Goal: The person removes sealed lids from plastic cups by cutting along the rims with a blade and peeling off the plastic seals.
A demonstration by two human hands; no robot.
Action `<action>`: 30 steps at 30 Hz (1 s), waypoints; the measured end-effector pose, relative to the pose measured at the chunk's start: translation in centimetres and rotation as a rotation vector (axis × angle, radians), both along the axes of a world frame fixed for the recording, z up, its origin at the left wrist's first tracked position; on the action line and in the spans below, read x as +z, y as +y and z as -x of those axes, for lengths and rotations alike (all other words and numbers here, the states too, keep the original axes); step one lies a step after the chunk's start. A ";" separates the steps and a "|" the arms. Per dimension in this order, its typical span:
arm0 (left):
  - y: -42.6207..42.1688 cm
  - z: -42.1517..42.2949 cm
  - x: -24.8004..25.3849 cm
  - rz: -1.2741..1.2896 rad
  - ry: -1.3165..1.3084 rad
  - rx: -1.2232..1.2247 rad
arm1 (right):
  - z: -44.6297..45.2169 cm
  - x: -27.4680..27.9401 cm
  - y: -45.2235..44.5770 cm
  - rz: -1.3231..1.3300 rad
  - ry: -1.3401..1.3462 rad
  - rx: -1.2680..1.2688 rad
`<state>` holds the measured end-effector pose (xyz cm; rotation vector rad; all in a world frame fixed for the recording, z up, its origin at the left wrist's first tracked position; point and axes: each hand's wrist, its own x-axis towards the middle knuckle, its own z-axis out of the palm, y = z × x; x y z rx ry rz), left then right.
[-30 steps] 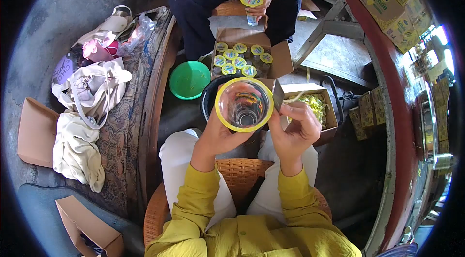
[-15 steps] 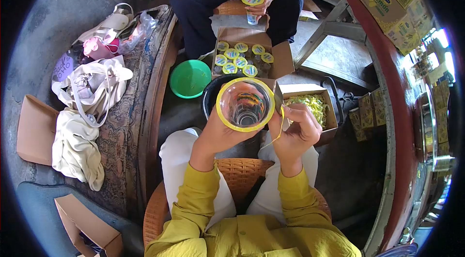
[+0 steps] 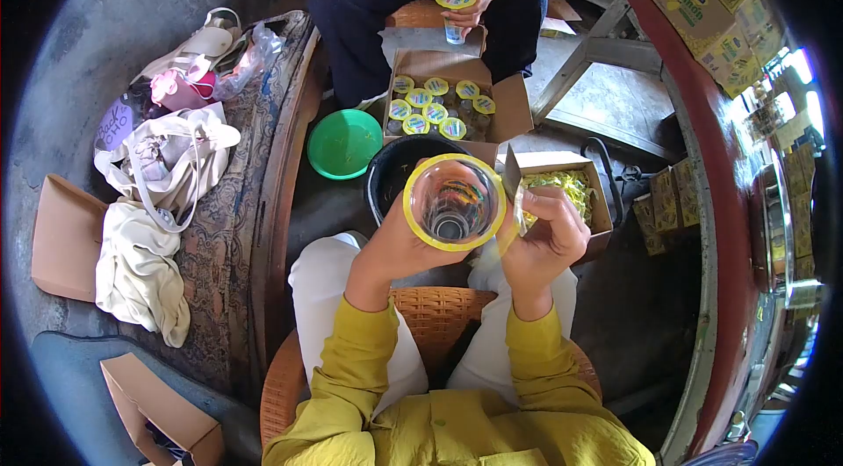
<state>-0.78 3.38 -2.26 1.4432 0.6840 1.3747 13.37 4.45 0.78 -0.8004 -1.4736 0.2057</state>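
My left hand (image 3: 386, 242) is wrapped round a clear plastic cup (image 3: 450, 224) with a yellow rim, its round top tilted up toward me. Coloured print shows through the cup. Close by on the right, my right hand (image 3: 549, 238) is closed in a pinch on a thin, pale yellow strip of film (image 3: 524, 209), beside the rim. A grey flat piece (image 3: 512, 170) rises just above these fingers; whether I hold it or it belongs to the carton behind, I cannot tell.
Ahead are a black bucket (image 3: 379, 174), a green basin (image 3: 344, 144), a carton of yellow-lidded cups (image 3: 509, 110) and a carton of yellow strips (image 3: 601, 202). Opposite, a person's hands (image 3: 465, 5) hold another cup. A bench (image 3: 233, 246) with bags stands left.
The cup has moved slightly down and right, and my right hand slightly right. The yellow strip that dangled below my right fingers now shows as a pale piece between them.
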 end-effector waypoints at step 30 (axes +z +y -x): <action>2.3 -0.8 -3.7 0.042 -0.107 0.041 | -4.1 -1.6 3.8 -0.209 -0.273 -0.259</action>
